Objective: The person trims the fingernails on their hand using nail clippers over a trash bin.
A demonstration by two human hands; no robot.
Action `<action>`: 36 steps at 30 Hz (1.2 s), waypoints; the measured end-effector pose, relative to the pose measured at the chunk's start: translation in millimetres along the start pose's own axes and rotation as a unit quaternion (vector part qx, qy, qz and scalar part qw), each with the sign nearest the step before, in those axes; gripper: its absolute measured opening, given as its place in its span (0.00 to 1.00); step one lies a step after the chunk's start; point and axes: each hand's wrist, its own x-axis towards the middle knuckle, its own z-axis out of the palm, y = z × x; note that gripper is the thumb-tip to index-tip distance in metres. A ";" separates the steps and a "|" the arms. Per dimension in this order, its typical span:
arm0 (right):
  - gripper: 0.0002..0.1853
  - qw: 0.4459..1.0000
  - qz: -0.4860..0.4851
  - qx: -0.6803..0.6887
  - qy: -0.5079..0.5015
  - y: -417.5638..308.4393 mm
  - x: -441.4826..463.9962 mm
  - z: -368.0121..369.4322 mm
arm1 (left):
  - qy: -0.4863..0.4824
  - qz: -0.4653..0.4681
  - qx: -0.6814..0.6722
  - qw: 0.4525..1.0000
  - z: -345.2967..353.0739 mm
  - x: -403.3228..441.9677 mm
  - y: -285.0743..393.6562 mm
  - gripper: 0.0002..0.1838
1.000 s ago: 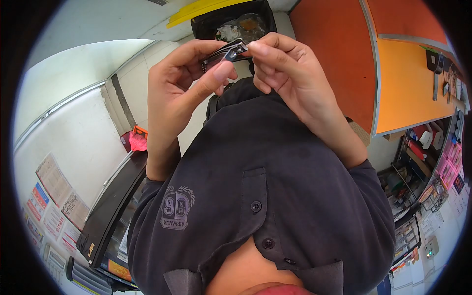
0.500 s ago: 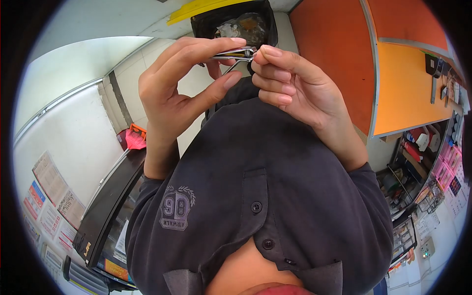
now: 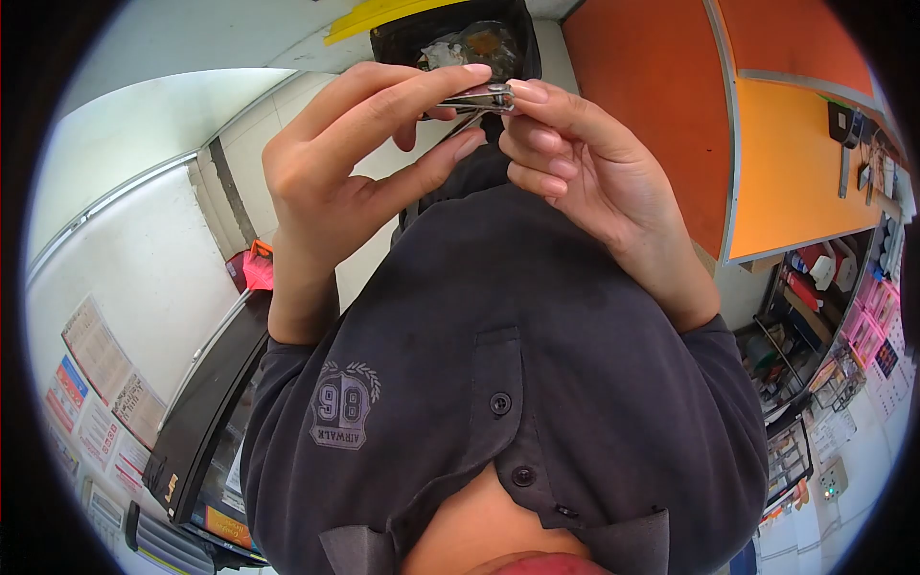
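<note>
A silver nail clipper (image 3: 484, 99) is held up in front of my chest by my left hand (image 3: 350, 158). The forefinger of that hand lies along its top and the thumb is below, close to a lever that sticks out. My right hand (image 3: 599, 163) has its fingers curled in with the palm partly showing. Its topmost fingertips meet the jaws of the clipper; whether a nail sits between the blades is too small to tell. Beneath both hands is the dark shirt (image 3: 575, 383) on my torso.
Past the hands stands a black bin (image 3: 532, 48) with crumpled plastic inside. An orange cabinet (image 3: 642, 105) is on the right, with cluttered shelves (image 3: 795, 316) below. To the left are a black counter (image 3: 206, 412), a pink object (image 3: 257, 270) and papers (image 3: 101, 364) on the wall.
The nail clipper has shifted slightly up and to the right, and its jaws are turned a little. My left thumb has moved up and right. My right fingers have shifted slightly too.
</note>
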 end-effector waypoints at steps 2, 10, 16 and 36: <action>0.12 1.000 -0.016 -0.023 0.010 -0.2 -0.6 2.9 | 0.000 -0.010 -0.004 1.000 -0.3 -0.6 -0.4 0.21; 0.12 0.996 -0.035 -0.067 0.048 0.8 -0.6 11.1 | -0.002 -0.021 -0.001 1.000 -1.9 -0.5 -0.4 0.20; 0.11 0.995 -0.035 -0.074 0.061 1.8 0.6 13.0 | -0.011 -0.037 0.002 0.999 -4.6 -0.8 0.6 0.19; 0.11 0.997 -0.007 -0.032 0.065 3.3 4.4 9.9 | -0.024 -0.033 0.002 0.999 -4.8 0.5 -3.9 0.18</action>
